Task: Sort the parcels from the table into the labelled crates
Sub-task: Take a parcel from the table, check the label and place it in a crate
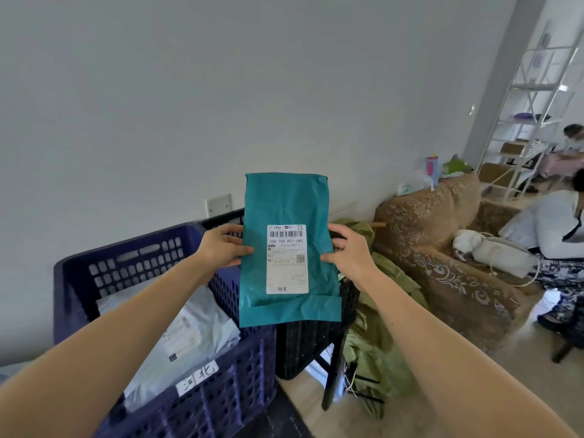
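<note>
A flat teal parcel (pixel 286 203) with a white shipping label facing me is held upright in the air in front of me. My left hand (pixel 221 248) grips its left edge, thumb on the front. My right hand (pixel 346 251) grips its right edge the same way. Below and to the left stands a dark blue perforated crate (pixel 126 267) with a white handwritten label on its near wall; several white and grey parcels (pixel 177 330) lie inside it. A black crate (pixel 313 346) stands behind and below the teal parcel, mostly hidden by it.
Olive green sacks (pixel 379 327) are heaped on the floor right of the black crate. A brown patterned sofa (pixel 442 248) with a white bag stands further right, people sit beyond it, and a white metal shelf (pixel 534 99) rises at the far right.
</note>
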Demonstrator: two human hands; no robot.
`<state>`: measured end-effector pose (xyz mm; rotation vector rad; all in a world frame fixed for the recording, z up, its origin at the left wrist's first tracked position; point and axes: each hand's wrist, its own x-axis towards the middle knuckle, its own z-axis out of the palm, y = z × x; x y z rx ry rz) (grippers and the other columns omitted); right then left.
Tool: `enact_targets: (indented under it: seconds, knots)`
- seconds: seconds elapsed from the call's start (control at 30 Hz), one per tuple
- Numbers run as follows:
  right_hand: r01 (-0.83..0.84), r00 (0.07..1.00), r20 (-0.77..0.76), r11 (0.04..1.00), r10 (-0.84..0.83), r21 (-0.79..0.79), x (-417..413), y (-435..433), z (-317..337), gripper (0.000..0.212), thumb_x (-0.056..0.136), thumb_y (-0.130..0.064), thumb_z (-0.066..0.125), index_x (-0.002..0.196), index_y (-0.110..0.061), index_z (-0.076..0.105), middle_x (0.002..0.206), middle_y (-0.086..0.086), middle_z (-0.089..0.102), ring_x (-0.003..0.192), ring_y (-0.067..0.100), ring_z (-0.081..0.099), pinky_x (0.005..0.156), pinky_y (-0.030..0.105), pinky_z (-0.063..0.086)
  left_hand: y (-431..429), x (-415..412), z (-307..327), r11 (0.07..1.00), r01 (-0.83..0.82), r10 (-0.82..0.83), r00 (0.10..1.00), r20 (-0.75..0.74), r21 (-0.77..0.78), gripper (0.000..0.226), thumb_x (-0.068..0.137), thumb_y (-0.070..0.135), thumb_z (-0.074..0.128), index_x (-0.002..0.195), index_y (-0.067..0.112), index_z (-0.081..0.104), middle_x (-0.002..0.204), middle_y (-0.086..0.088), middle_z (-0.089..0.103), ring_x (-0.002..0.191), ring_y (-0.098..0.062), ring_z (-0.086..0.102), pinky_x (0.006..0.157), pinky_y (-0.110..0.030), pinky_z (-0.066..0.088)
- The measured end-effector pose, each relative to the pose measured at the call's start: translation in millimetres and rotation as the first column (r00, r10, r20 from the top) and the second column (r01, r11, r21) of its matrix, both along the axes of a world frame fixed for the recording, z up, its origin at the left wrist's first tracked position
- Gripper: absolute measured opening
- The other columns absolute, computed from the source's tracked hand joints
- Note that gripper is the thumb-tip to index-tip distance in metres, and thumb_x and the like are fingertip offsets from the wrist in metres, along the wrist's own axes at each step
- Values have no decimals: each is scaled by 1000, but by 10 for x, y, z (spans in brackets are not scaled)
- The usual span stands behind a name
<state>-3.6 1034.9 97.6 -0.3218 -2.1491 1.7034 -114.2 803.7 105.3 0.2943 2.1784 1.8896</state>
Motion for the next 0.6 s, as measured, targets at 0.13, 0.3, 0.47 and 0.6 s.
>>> enact_targets:
  seconds: [0.13, 0.3, 0.47, 0.6]
  knots:
    - [27, 999, -32, 999, -26, 34, -427, 337, 26, 62, 75, 21, 64, 128, -10, 56, 118, 8, 65, 101, 17, 64, 68, 19, 56, 371, -446, -16, 1000, -5, 5, 1000, -2, -1, 52, 78, -7, 73, 124, 9, 57, 118, -23, 61, 107, -33, 64, 91, -48, 54]
    - [29, 1000, 6, 995, -30, 91, -1049, 678, 21, 59, 76, 20, 63, 123, -14, 56, 112, 8, 66, 104, 21, 64, 67, 22, 54, 732, -984, -66, 1000, -23, 23, 999, 39, 7, 53, 79, -10, 70, 127, 7, 54, 103, -15, 66, 100, -29, 66, 88, -44, 55]
    - [-3, 999, 47, 990, -4, 143, -1671, 872, -141, 59, 76, 21, 63, 127, -8, 56, 120, 11, 64, 107, 23, 62, 75, 27, 56, 968, -1458, -214, 996, -76, 81, 989, 121, -44, 54, 80, -16, 64, 127, 5, 52, 101, -17, 64, 96, -30, 64, 84, -44, 55]
    - [-40, 992, 121, 989, 23, 142, -1986, 931, -349, 59, 76, 21, 61, 127, -7, 57, 110, 5, 65, 91, 12, 63, 77, 28, 56, 1066, -1714, -402, 983, -126, 144, 980, 138, -133, 49, 79, -16, 63, 120, 10, 53, 86, -6, 56, 88, -24, 58, 64, -33, 56]
